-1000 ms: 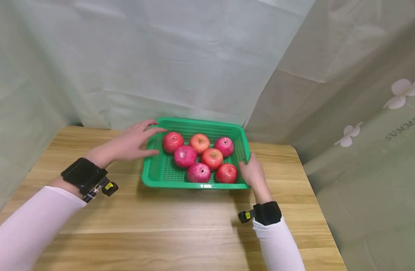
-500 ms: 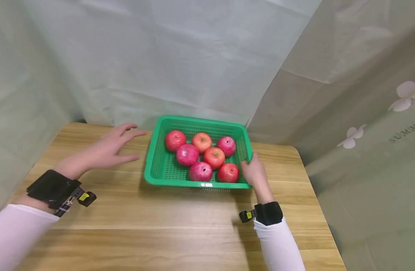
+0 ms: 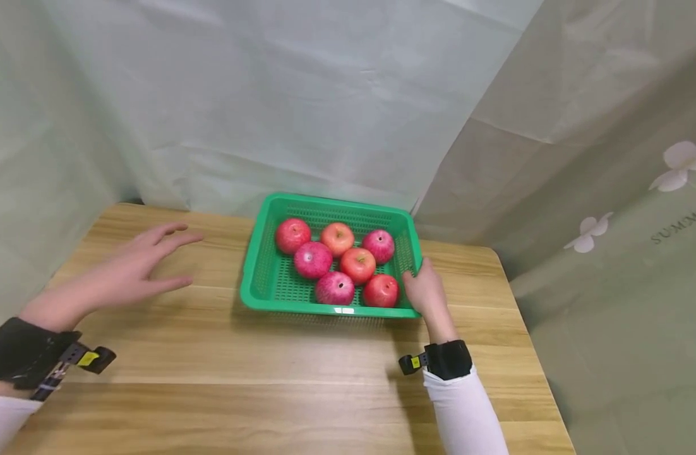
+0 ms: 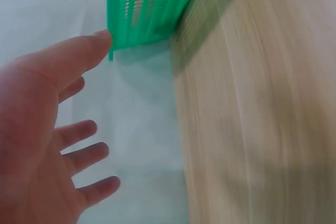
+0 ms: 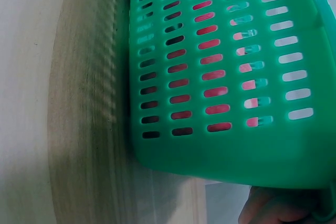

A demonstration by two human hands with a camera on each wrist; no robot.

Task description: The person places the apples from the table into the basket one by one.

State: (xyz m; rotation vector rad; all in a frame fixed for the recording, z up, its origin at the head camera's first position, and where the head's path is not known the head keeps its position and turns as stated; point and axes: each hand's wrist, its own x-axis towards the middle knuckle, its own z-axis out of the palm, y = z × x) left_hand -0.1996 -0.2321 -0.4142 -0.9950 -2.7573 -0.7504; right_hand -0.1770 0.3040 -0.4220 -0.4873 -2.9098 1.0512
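A green plastic basket [image 3: 302, 309] with slotted walls stands near the table's back edge, and several red and pink apples [image 3: 312, 260] lie inside it. My right hand [image 3: 426, 289] grips the basket's right rim, the thumb over the inner side. In the right wrist view the slotted wall [image 5: 178, 153] fills most of the picture, with part of the hand [image 5: 275, 205] under the rim at the lower right. My left hand [image 3: 129, 268] is held over the table left of the basket, fingers spread and holding nothing; the left wrist view shows its palm [image 4: 26, 129].
The wooden table [image 3: 223, 366] has rounded back corners. Pale grey sheeting [image 3: 325, 114] hangs close behind it. At the right hangs a greenish sheet [image 3: 609, 328] with printed flowers and lettering. Black straps with small cameras [image 3: 447, 359] circle both wrists.
My left hand has moved away from the basket's left end, leftward and toward me across the table. The right hand stays on the right rim, and basket and apples keep their places.
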